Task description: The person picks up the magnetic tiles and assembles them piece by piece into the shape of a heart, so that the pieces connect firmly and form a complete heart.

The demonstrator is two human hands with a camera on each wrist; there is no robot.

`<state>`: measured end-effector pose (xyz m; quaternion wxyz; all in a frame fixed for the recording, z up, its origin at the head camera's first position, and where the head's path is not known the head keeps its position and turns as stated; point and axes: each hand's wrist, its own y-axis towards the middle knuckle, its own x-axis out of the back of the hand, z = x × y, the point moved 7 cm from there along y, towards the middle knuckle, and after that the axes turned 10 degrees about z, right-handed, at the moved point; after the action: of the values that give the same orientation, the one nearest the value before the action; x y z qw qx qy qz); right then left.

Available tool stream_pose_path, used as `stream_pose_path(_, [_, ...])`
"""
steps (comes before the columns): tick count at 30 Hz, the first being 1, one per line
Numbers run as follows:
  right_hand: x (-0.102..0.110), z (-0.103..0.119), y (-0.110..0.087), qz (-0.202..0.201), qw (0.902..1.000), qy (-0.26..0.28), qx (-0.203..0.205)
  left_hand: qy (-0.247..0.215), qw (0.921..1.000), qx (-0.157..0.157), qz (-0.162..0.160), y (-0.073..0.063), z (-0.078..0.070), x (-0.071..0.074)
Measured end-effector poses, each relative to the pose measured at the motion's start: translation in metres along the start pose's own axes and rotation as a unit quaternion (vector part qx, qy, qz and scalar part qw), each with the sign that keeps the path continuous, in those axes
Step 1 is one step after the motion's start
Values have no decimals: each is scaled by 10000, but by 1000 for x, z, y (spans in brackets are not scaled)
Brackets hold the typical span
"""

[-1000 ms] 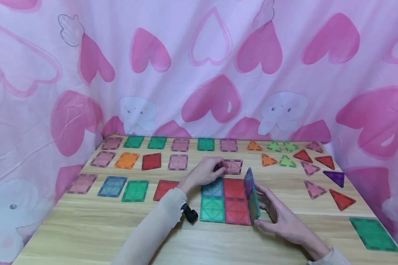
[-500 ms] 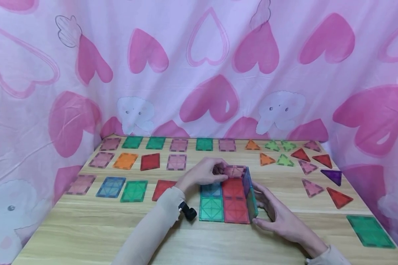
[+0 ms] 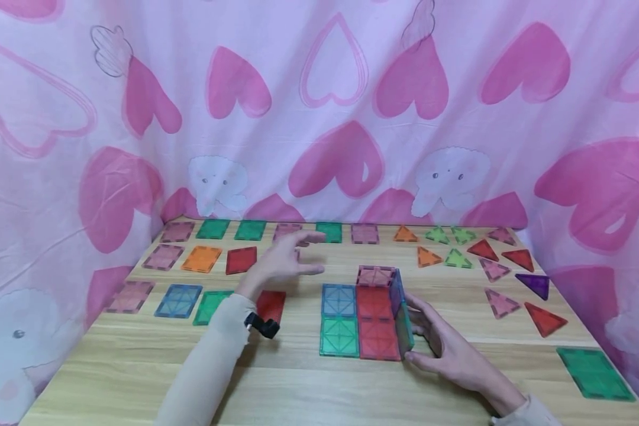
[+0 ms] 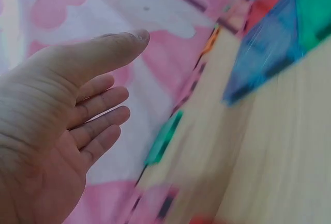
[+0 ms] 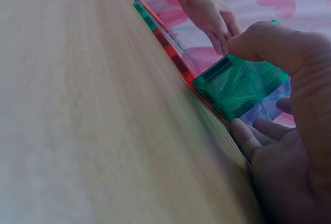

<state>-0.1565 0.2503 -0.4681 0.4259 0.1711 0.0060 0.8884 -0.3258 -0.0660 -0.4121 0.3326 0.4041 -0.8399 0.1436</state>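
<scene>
My left hand (image 3: pixel 282 260) hovers over the loose tiles left of centre, thumb and fingers apart, holding nothing. In the left wrist view the palm and spread thumb are bare. A flat base of magnetic tiles lies mid-table: a blue tile (image 3: pixel 338 300), a green tile (image 3: pixel 339 336) and two red tiles (image 3: pixel 379 339). Along its right side stands a wall of an upright blue tile (image 3: pixel 396 288) and an upright green tile (image 5: pixel 243 81). A pink tile (image 3: pixel 376 276) stands at the back edge, meeting the blue one. My right hand (image 3: pixel 449 349) rests against the wall's outer side, fingers loosely bent.
Rows of loose square tiles lie at the left and back, including an orange tile (image 3: pixel 202 259) and a blue tile (image 3: pixel 178 300). Several triangles, one purple (image 3: pixel 535 285), lie at the right. A large green tile (image 3: pixel 595 373) sits by the right edge. A pink heart-print curtain (image 3: pixel 341 160) encloses the table.
The pink tile was brought to the base's back edge and now stands there. My left hand has let go of it and moved left. The right hand stays at the wall.
</scene>
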Motion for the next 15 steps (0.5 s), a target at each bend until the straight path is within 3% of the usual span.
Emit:
stream_pose_path(6, [0,-1,0,14,10000,97,16,-19,9997,196,-112,-45,11,20])
stream_pose_path(15, [-1,1,0,48,9999,71,86,69,9987,403,311,-106,32,14])
